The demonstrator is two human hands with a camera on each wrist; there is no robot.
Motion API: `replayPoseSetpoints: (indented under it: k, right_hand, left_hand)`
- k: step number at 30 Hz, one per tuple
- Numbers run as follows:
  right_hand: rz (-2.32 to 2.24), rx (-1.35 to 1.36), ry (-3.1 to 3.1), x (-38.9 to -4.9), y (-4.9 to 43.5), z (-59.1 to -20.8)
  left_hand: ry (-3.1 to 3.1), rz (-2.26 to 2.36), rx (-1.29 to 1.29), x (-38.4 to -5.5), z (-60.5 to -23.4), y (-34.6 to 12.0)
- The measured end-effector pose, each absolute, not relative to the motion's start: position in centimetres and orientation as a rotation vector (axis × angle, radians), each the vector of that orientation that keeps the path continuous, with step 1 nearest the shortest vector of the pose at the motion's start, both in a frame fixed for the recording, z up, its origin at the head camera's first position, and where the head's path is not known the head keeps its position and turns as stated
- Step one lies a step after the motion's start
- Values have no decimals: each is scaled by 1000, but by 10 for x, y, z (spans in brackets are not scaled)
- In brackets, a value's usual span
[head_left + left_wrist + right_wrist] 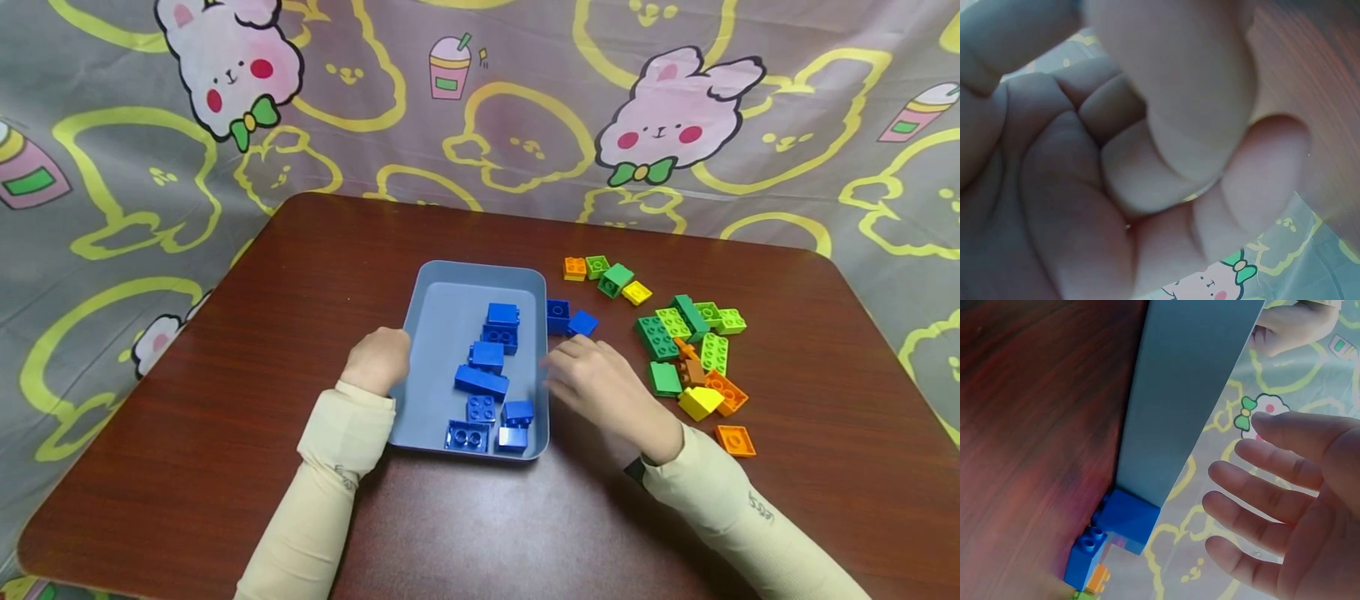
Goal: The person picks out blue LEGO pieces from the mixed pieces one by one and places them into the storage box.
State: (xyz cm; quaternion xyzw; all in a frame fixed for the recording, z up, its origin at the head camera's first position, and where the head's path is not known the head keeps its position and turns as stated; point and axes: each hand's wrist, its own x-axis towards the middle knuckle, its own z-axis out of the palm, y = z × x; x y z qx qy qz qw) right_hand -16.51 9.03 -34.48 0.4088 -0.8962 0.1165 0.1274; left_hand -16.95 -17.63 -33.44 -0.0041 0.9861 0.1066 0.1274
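Observation:
A grey-blue tray (435, 350) lies on the table with several blue toy bricks (481, 381) in its right half and front. My left hand (378, 360) is at the tray's left rim, its fingers curled and appearing to grip the edge; in the left wrist view the fingers (1191, 94) bend toward the palm, and the exact contact is hidden. Beside the tray's right wall, my right hand (596, 383) holds nothing, its fingers loosely extended in the right wrist view. Beyond its fingertips, two blue bricks (1127, 519) sit on the table against or close to that wall.
Orange, green and yellow bricks (617, 280) lie behind the tray to the right. A larger pile of green, orange, brown and yellow bricks (658, 337) spreads farther right. The brown table (315, 275) meets a patterned cloth (525, 92) at the back.

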Motion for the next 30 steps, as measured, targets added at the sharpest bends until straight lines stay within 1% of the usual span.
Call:
replayPoseSetpoints:
  k: [20, 30]
  right_hand:
    - [305, 1159, -2586, -176, 109, -355]
    - [283, 1100, -2647, -182, 112, -358]
  left_hand:
    - [2879, 326, -15, -168, -332, -176]
    - [2873, 322, -16, -168, -332, -176]
